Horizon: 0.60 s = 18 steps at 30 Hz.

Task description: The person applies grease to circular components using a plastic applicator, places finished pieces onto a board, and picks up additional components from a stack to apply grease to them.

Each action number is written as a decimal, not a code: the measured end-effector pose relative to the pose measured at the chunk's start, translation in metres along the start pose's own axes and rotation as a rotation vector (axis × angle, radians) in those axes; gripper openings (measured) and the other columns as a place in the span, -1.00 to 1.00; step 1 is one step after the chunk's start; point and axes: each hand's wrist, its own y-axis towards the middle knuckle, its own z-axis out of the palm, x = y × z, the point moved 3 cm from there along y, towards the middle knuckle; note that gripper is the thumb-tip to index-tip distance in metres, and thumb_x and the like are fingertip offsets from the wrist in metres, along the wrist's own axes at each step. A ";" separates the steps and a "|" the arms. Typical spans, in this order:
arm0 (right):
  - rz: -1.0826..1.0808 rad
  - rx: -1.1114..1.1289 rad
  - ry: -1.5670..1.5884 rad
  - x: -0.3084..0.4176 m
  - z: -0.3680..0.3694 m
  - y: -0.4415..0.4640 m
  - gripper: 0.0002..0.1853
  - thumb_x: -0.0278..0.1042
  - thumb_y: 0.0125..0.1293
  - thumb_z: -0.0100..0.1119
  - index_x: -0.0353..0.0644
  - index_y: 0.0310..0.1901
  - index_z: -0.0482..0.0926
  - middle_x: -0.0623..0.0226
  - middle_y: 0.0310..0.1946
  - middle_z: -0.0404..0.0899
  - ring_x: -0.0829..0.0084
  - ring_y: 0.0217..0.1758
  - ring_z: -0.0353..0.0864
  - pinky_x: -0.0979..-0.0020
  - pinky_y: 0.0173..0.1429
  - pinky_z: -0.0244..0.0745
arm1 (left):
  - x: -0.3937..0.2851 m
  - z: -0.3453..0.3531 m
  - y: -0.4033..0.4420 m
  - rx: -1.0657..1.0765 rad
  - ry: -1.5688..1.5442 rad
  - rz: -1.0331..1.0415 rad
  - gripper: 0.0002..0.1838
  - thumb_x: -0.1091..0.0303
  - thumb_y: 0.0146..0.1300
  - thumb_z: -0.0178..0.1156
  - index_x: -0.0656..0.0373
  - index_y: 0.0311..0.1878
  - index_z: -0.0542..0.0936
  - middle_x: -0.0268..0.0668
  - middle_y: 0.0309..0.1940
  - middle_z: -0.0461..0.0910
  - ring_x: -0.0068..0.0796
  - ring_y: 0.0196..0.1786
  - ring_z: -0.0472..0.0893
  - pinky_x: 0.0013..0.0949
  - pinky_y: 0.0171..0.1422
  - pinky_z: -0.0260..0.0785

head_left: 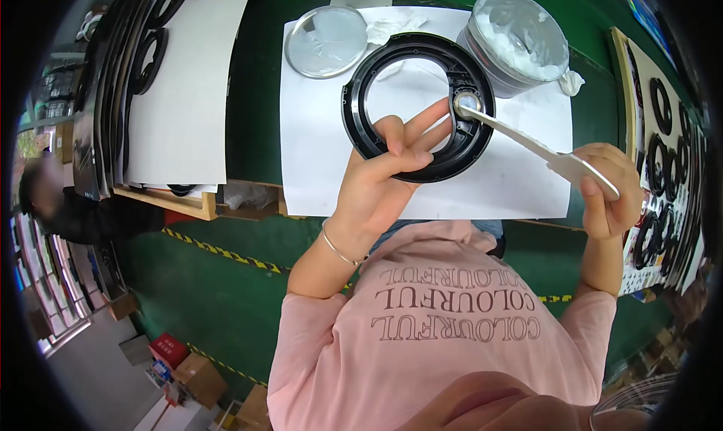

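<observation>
My left hand (392,164) grips a black plastic ring (359,134) by its near edge, with the thumb on top and fingers reaching through the wide opening. On the ring's right side is a small round socket (468,103) with a metallic rim. The tip of a pale flat spatula (527,141) meets that socket. Closed around the spatula's wide end is my right hand (611,190). Behind the ring stands a clear tub (553,51) holding white paste. A round clear lid (326,43) lies to the left of the tub, beside crumpled white tissue (392,26).
White paper (520,194) covers the green bench under my hands. At left, a stack of boards (188,92) carries black rings; more rings sit on a board (640,107) at right. A person (75,213) is at the far left. Cardboard boxes (199,378) stand on the floor.
</observation>
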 end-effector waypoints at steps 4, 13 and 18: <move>-0.077 0.108 -0.084 0.006 0.001 0.006 -0.81 -0.56 0.01 0.04 -0.36 -0.27 0.45 0.07 -0.47 0.57 0.21 -0.50 0.55 0.33 -0.37 0.46 | -0.002 0.002 -0.001 0.029 0.027 0.019 -0.72 0.76 -0.05 -0.04 0.07 -0.60 0.29 0.08 0.23 0.16 -0.07 0.30 0.19 -0.29 0.18 0.22; -0.159 0.149 -0.215 0.015 0.000 0.005 -0.83 -0.52 0.08 0.02 -0.39 -0.27 0.45 -0.02 -0.43 0.56 0.19 -0.48 0.54 0.25 -0.31 0.46 | -0.002 0.000 -0.002 -0.009 0.051 0.028 -0.72 0.78 -0.05 -0.04 0.07 -0.60 0.31 0.08 0.23 0.18 -0.07 0.29 0.20 -0.33 0.17 0.22; 0.061 -0.082 -0.050 0.000 -0.003 -0.010 -0.86 -0.45 0.08 0.11 -0.29 -0.31 0.50 0.21 -0.42 0.55 0.38 -0.41 0.54 0.41 -0.27 0.42 | -0.003 -0.002 -0.001 0.039 0.134 0.082 -0.72 0.77 -0.06 -0.06 0.07 -0.60 0.32 0.12 0.23 0.15 0.00 0.30 0.17 -0.20 0.24 0.18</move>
